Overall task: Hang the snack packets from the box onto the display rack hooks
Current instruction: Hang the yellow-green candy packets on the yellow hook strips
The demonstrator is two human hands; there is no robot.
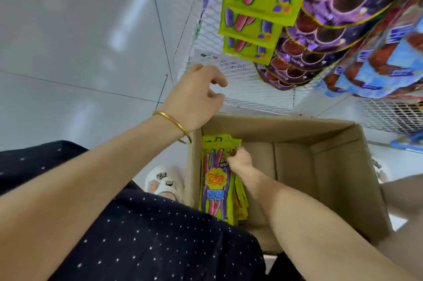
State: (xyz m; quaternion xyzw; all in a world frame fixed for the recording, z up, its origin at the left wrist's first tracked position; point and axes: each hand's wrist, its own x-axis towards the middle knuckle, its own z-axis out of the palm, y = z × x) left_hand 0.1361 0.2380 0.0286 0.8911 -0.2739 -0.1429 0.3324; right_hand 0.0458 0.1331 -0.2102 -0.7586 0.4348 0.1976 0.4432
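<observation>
An open cardboard box [325, 159] stands on the floor below the white wire display rack [247, 88]. Inside it, against the left wall, lies a stack of yellow-green snack packets [215, 186]. My right hand [240, 158] reaches down into the box and pinches the top edge of the packets. My left hand [196, 95], with a gold bangle on the wrist, hovers above the box's left corner near the rack, fingers loosely curled and holding nothing. Matching yellow-green packets [256, 12] hang on the rack above.
Purple snack packets [325, 28] and blue ones [384, 63] hang in rows to the right of the green ones. A white slipper [163, 181] shows beside the box's left wall. Pale tiled floor [75, 51] spreads to the left.
</observation>
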